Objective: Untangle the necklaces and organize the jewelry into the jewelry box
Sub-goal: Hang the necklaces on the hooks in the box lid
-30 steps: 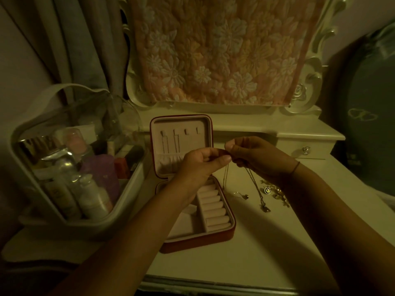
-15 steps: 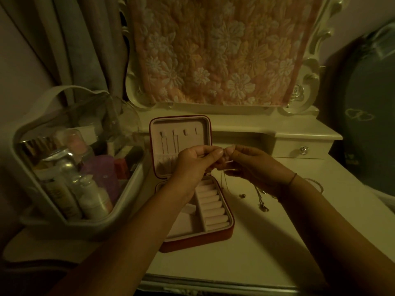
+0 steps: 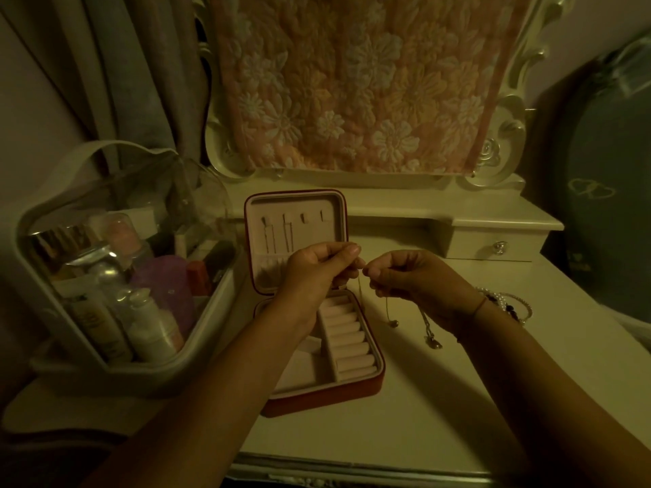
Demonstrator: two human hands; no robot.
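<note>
Two-handed pinch, left hand (image 3: 317, 272) and right hand (image 3: 415, 280), fingertips closed tight and almost touching on a fine necklace (image 3: 359, 287), raised just over the right rear corner of the open jewelry box (image 3: 366, 385). Hangs straight down from the pinch, long axis vertical, with a small bead (image 3: 392, 323) low over the table (image 3: 458, 399). Near a second chain with a pendant (image 3: 431, 341) under the right wrist, bracelets (image 3: 510, 304) just behind.
</note>
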